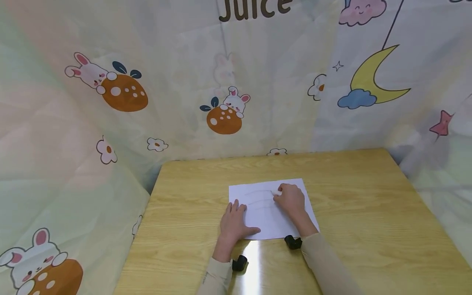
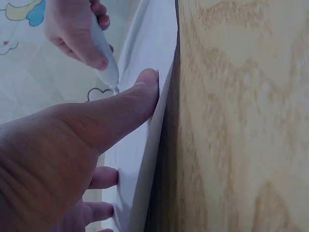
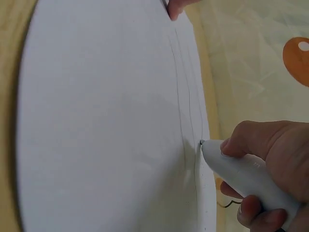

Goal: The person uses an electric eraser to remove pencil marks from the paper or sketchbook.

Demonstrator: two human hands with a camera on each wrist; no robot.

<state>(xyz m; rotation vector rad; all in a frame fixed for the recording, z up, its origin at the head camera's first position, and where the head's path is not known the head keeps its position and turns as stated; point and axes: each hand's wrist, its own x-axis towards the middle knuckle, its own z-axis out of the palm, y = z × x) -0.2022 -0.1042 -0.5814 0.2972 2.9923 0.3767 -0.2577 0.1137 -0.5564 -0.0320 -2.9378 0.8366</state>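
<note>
A white sheet of paper (image 1: 271,223) lies on the wooden table, with several thin curved lines (image 3: 189,106) running across it. My right hand (image 1: 293,200) grips a thick white pen-shaped tool (image 3: 248,179); its small dark tip meets the sheet at one of the lines, near the far edge. Fingers and thumb wrap the tool's body in the right wrist view. On the sheet's left part rests my left hand (image 1: 234,223), fingers extended and thumb spread along the near edge. The left wrist view shows this thumb (image 2: 145,82) on the paper, whose near edge lifts slightly.
The wooden table (image 1: 184,205) extends on both sides of the sheet. Behind it and at the sides hangs a printed cloth (image 1: 177,82) with bunnies, flowers and a moon. Small black devices (image 1: 239,263) sit at both wrists.
</note>
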